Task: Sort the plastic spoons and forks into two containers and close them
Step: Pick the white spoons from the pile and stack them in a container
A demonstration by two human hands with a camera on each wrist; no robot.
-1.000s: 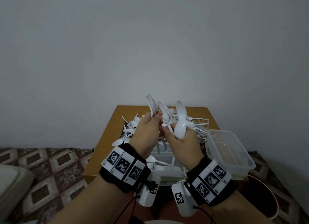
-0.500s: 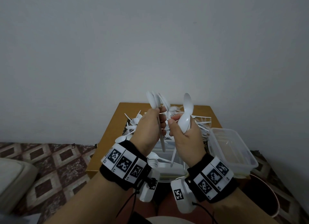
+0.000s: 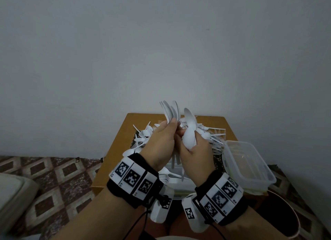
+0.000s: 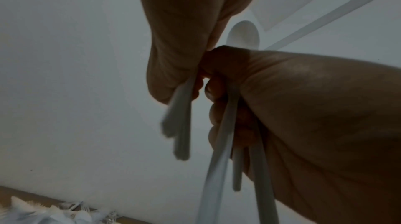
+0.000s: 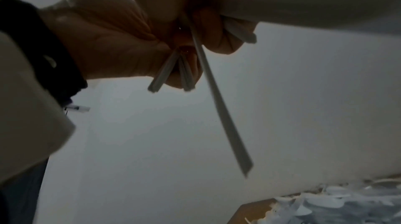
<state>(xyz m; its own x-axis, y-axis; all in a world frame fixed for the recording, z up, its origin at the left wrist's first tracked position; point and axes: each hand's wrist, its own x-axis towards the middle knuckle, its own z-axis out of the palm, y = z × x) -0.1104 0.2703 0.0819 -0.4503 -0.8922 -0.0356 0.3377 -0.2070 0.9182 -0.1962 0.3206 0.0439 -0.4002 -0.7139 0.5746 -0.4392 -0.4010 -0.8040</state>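
I log: left hand point(image 3: 162, 141) gripping spoon bundle point(image 3: 171, 111), bowls up | right hand point(image 3: 194, 151) gripping second spoon bundle point(image 3: 189, 130) | hands touching above bench point(image 3: 121, 150) | loose cutlery pile point(image 3: 213, 136) on bench | empty clear container point(image 3: 250, 168) at bench's right

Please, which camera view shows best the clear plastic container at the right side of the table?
The head view. It shows the whole clear rectangular plastic container, open, on the right edge of the brown wooden table. Neither wrist view shows it: each looks up at the two hands gripping white spoon handles, with loose cutlery in a bottom corner.
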